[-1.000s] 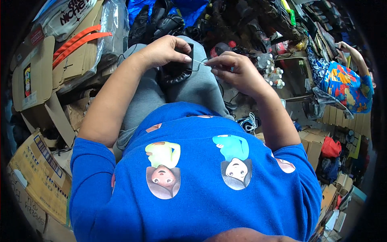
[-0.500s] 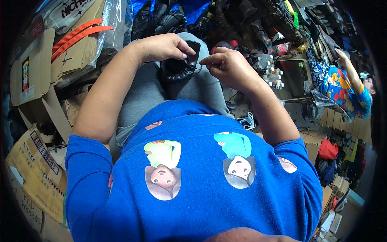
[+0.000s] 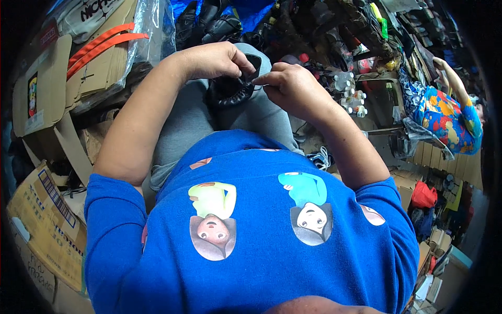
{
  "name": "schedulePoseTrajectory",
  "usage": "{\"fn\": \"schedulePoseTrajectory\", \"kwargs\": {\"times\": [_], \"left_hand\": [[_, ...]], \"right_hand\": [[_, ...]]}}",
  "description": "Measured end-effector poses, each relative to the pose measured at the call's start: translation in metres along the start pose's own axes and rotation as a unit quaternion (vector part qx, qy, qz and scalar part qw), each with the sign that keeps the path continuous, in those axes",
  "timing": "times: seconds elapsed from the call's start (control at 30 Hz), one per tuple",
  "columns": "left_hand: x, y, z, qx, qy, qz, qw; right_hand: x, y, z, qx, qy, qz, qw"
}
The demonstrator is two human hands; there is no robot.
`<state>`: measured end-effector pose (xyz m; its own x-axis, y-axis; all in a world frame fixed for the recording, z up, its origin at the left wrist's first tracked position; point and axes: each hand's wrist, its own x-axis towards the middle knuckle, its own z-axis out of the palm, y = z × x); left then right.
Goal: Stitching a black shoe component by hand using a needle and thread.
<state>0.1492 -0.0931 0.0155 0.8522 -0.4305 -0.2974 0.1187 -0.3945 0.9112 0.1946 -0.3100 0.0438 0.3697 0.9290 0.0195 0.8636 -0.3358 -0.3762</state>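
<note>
A black leather shoe upper with a gathered edge rests on my lap, on my grey trousers. My left hand is bent over its opening, thumb and fingers closed at the rim. From the other side comes my right hand, its thumb and forefinger pinched together at the upper's right edge. Whatever lies between those right fingertips is too small to make out. Part of the upper's inside is hidden behind my left fingers.
Flattened cardboard with orange straps stands at left. Black shoes lie on blue plastic ahead. Small bottles stand at right, beyond them a person in a colourful shirt. A laced shoe sits by my right leg.
My right hand has moved slightly left, its fingertips now against the upper's edge. My left hand shifts only a little. The other person's arm has moved.
</note>
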Motion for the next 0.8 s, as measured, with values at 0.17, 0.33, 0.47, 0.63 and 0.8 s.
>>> {"fn": "schedulePoseTrajectory", "kwargs": {"times": [0.17,0.33,0.47,0.63,0.8], "left_hand": [[0.0,-0.001,-0.002,0.008,-0.022,-0.01,1.0],[0.003,0.003,-0.003,0.023,-0.022,-0.039,0.999],[0.006,-0.007,-0.004,-0.017,-0.016,-0.025,0.999],[0.011,-0.008,-0.005,-0.056,-0.019,-0.028,0.998],[0.023,-0.005,-0.008,0.036,-0.004,0.027,0.999]], "right_hand": [[-0.002,-0.005,-0.002,0.014,-0.008,0.024,1.0],[-0.004,0.002,0.006,0.054,0.012,0.032,0.998],[-0.006,0.011,0.008,0.111,0.023,0.03,0.993],[-0.01,0.009,0.013,0.086,0.016,0.063,0.994],[0.0,0.017,0.01,0.12,0.007,0.055,0.991]]}}
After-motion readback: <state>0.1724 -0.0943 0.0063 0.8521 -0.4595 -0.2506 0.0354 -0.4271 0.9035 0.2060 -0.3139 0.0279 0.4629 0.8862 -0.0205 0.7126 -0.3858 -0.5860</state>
